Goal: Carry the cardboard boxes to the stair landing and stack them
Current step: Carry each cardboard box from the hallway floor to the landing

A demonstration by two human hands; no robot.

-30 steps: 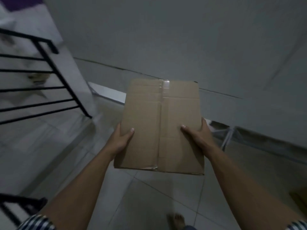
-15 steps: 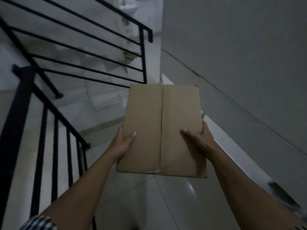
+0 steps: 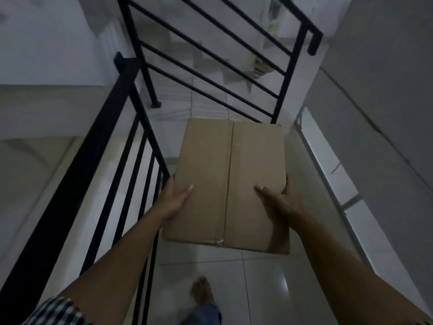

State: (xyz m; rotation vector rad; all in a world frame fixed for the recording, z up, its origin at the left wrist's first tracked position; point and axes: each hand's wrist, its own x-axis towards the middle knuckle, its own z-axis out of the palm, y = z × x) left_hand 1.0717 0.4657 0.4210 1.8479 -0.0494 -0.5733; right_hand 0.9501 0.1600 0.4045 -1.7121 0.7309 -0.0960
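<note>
The flat brown cardboard box point(image 3: 230, 184), seamed down its centre, is carried at mid-frame above the pale tiled floor point(image 3: 257, 277), just right of the black metal stair railing point(image 3: 131, 141). Judged light and stiff, though its depth is hidden from view, it is best held by the side edges. The left hand point(image 3: 174, 200) grips the left edge, thumb on top. The right hand point(image 3: 278, 202) grips the right edge likewise.
</note>
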